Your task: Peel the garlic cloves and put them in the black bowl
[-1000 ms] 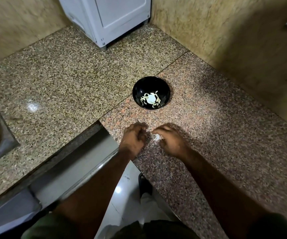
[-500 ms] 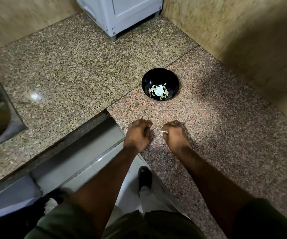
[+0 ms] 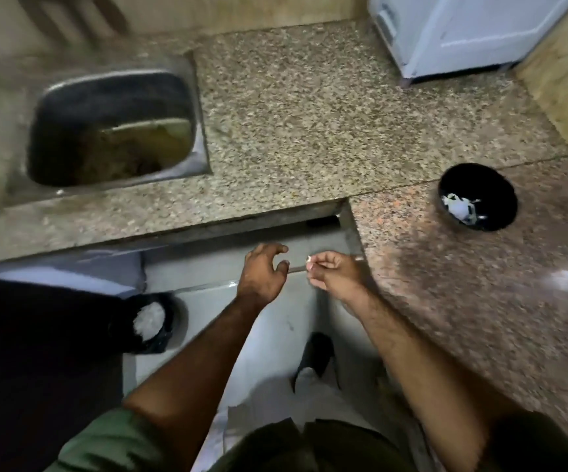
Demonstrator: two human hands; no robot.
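Observation:
The black bowl (image 3: 500, 185) stands on the reddish granite counter at the right, with pale peeled garlic cloves (image 3: 459, 208) in its bottom. My right hand (image 3: 335, 275) hangs off the counter's corner, over the floor, and pinches a small pale garlic piece (image 3: 309, 266) between thumb and fingertips; I cannot tell whether it is clove or skin. My left hand (image 3: 262, 272) hovers just left of it with fingers loosely curved and spread, holding nothing I can see. Both hands are well left of and below the bowl.
A steel sink (image 3: 112, 127) is set into the speckled counter at the left. A white appliance (image 3: 473, 32) stands at the back right. On the floor at lower left is a bin with a black liner (image 3: 149, 323) holding something white. My foot (image 3: 315, 359) shows below.
The view has swung left, bringing the sink and bin into sight. Both hands have left the counter top and now hang over the floor gap. The left hand has opened from a fist.

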